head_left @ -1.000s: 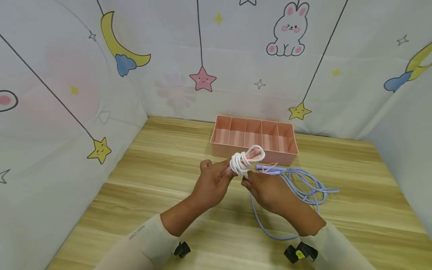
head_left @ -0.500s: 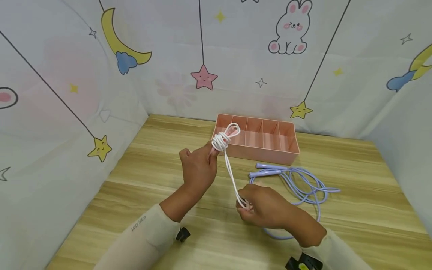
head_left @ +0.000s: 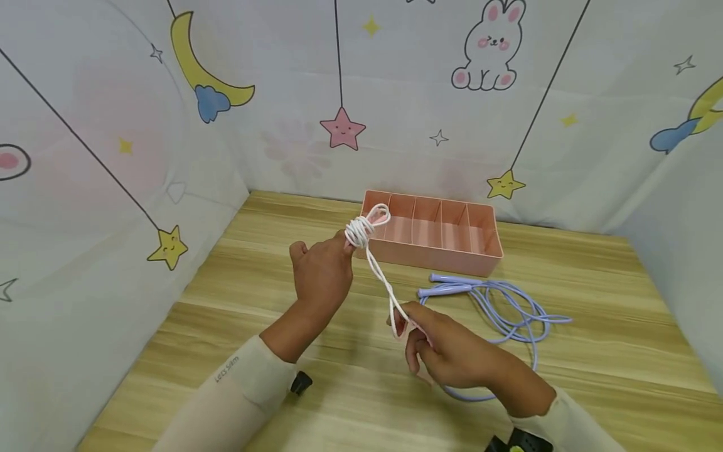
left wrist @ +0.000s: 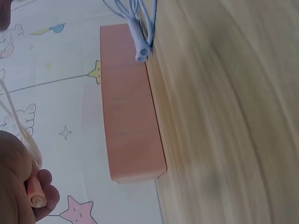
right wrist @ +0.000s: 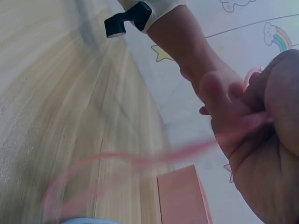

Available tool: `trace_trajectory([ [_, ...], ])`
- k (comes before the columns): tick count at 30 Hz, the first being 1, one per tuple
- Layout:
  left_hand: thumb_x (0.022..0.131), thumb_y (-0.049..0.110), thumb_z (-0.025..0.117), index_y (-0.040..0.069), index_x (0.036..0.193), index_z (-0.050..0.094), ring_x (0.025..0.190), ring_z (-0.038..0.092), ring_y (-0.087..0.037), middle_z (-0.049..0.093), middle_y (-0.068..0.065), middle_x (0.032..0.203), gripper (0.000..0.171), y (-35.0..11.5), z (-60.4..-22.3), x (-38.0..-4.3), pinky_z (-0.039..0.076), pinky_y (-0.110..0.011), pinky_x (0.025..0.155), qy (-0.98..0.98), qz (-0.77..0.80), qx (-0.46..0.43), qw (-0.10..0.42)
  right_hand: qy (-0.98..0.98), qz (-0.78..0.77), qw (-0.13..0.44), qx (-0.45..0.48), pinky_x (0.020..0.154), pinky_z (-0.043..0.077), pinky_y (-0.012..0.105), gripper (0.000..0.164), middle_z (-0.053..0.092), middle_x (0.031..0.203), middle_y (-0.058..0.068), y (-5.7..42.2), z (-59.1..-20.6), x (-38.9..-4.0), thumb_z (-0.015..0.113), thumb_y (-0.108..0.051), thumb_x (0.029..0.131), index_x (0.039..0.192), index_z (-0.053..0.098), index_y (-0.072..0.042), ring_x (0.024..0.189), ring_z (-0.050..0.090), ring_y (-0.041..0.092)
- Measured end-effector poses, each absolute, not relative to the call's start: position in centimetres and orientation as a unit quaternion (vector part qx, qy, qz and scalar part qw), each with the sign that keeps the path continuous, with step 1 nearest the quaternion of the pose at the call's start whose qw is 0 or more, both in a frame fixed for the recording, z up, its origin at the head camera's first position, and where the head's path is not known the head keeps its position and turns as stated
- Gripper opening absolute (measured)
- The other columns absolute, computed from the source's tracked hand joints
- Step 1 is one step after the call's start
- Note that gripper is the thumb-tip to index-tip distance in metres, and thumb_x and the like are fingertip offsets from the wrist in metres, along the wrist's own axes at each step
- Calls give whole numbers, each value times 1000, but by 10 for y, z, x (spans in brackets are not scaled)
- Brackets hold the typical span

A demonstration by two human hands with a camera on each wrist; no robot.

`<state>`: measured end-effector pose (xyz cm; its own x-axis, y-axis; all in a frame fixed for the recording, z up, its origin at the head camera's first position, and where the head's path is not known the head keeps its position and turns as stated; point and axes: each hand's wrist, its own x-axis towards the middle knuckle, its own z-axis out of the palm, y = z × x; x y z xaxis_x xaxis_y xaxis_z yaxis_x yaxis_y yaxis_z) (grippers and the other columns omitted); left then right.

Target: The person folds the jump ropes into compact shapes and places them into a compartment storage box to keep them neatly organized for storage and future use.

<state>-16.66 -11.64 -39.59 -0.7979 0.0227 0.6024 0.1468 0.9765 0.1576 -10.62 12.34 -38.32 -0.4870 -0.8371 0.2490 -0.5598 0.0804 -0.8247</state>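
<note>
A white jump rope [head_left: 359, 231] is wound in a tight coil around its pink handle end, with a loop standing out at the top. My left hand [head_left: 323, 273] grips it just below the coil, held up in front of the pink box. A pink handle [left wrist: 36, 192] pokes out between that hand's fingers in the left wrist view. Lower right, my right hand [head_left: 454, 351] holds the rope's loose doubled end with curled fingers; the white strands run slack up to the coil. From this hand a thin pink strand [right wrist: 187, 151] trails, blurred.
A pink box [head_left: 429, 253] with several compartments stands at the back against the printed cloth [head_left: 282, 75]. A lilac jump rope [head_left: 516, 321] lies loosely coiled in front of it, right of centre, one loop passing under my right hand. All rest on a wood-grain table [head_left: 243, 251].
My hands have drawn apart: the left went up and left with the coiled rope, the right down, stretching out the rope's tail. The tail has since gone slack, and the right fingers have shifted.
</note>
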Motion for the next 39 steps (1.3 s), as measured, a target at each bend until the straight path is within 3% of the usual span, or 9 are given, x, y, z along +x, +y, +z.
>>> trace_trajectory([
  [6, 96, 28, 72, 13, 104, 71, 59, 58, -21, 62, -2, 64, 16, -124, -396, -170, 34, -49, 81, -947, -81, -50, 306, 722, -454, 146, -501, 62, 49, 24, 62, 57, 72, -7, 126, -372, -93, 38, 21, 86, 139, 53, -9, 61, 48, -4],
  [10, 96, 28, 72, 14, 112, 74, 66, 61, -20, 69, -1, 74, 21, -123, -406, -171, 35, -49, 85, -955, -51, -68, 283, 703, -461, 150, -520, 53, 42, 17, 39, 48, 63, -9, 126, -354, -81, 47, 13, 84, 108, 67, -11, 59, 41, -9],
  [14, 94, 26, 75, 17, 112, 75, 68, 58, -18, 69, 1, 77, 20, -119, -413, -171, 33, -46, 85, -958, -24, -98, 268, 672, -458, 110, -572, 46, 31, 12, 24, 42, 64, -9, 123, -336, -72, 54, 5, 91, 84, 53, -18, 60, 33, -13],
  [19, 93, 12, 73, 22, 109, 72, 72, 51, -14, 67, 6, 82, 19, -112, -413, -165, 32, -42, 86, -965, 24, -159, 207, 707, -371, -45, -601, 57, 42, 11, 15, 54, 68, -14, 123, -309, -61, 52, -7, 104, 106, 65, -12, 62, 40, -12],
  [24, 93, 9, 73, 22, 114, 73, 82, 58, -13, 71, 8, 93, 25, -114, -412, -160, 36, -42, 94, -946, 72, -260, 177, 760, -254, -269, -534, 55, 48, 21, 33, 67, 81, -12, 133, -275, -61, 43, -26, 111, 109, 71, -8, 61, 54, -2],
  [28, 94, 17, 74, 26, 118, 74, 91, 61, -12, 72, 13, 100, 26, -118, -412, -155, 38, -42, 100, -906, 86, -368, 191, 752, -217, -405, -472, 50, 42, 27, 35, 67, 77, -6, 143, -258, -78, 46, -28, 111, 101, 72, -7, 57, 50, 7],
  [31, 95, 25, 72, 28, 120, 73, 88, 58, -9, 71, 16, 101, 25, -116, -410, -149, 37, -39, 92, -867, 70, -443, 216, 758, -232, -443, -419, 56, 42, 31, 40, 68, 75, 1, 154, -254, -97, 46, -31, 111, 102, 72, -2, 59, 53, 14],
  [35, 99, 21, 66, 28, 115, 71, 87, 55, -7, 69, 18, 101, 18, -106, -402, -135, 34, -37, 84, -804, 42, -527, 271, 789, -258, -443, -338, 69, 43, 33, 40, 73, 91, 14, 170, -254, -126, 48, -29, 110, 109, 72, 3, 69, 60, 26],
  [39, 103, 15, 58, 27, 109, 70, 94, 58, -6, 68, 19, 105, 18, -99, -395, -119, 33, -39, 84, -741, -10, -571, 354, 842, -266, -385, -270, 75, 43, 35, 25, 73, 108, 18, 186, -266, -153, 52, -11, 108, 120, 69, 3, 82, 64, 30],
])
